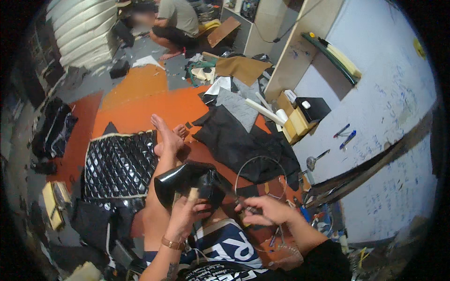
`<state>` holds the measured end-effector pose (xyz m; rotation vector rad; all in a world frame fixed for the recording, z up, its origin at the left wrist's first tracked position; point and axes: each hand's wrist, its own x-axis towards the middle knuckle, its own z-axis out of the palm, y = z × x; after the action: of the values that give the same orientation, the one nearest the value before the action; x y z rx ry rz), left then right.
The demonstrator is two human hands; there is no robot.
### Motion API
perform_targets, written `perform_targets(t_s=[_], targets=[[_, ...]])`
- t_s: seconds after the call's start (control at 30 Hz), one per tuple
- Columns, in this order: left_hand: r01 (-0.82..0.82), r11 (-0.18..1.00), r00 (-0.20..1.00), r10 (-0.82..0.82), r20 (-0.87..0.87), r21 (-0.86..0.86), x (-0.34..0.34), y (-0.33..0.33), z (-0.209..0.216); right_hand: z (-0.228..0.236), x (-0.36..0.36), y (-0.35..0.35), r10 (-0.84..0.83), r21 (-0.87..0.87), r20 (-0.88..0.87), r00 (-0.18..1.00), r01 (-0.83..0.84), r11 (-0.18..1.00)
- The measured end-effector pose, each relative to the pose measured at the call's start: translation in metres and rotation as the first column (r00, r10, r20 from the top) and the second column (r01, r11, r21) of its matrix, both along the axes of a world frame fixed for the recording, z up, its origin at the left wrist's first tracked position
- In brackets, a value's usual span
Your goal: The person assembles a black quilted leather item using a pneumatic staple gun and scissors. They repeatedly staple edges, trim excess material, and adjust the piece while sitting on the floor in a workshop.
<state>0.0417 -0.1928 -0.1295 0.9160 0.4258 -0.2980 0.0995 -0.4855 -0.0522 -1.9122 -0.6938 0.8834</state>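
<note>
In my lap lies a glossy black vinyl piece [190, 175], folded into a bulging shape. My left hand [186, 214] is closed on its near edge, where a short tan strip [193, 194] sticks up by the thumb. Just to the right, my right hand [265, 210] is closed around a dark slim tool [229, 191] pointing toward the vinyl; blur hides its kind. Behind that hand a thin grey hose or cable [239, 173] makes a large loop. A quilted black panel [121, 164] with a light border lies left of my outstretched leg.
Black fabric [248, 145] and grey offcuts [236, 107] lie ahead on the orange floor [131, 110]. A marked white board [375, 140] stands on the right, beside yellow foam blocks [297, 124]. Another person [176, 23] squats at the back near a white foam stack [82, 33].
</note>
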Motion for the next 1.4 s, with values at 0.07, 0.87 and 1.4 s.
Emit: perform_targets(t_s=[0.07,0.87,1.4], targets=[[0.112,0.988,0.991,-0.103,0.084,-0.106,0.010,-0.015,-0.003,0.012,0.032,-0.021,0.025,-0.028,-0.063,0.998,-0.026,0.999],[-0.040,0.989,0.990,0.020,0.140,0.145,0.029,-0.051,0.026,-0.024,0.175,-0.001,0.385,0.058,-0.606,0.696,-0.444,0.894],[-0.095,0.662,0.950,-0.162,0.266,0.743,0.025,-0.053,0.035,-0.048,0.162,0.017,0.414,0.215,-0.608,0.677,-0.362,0.907]])
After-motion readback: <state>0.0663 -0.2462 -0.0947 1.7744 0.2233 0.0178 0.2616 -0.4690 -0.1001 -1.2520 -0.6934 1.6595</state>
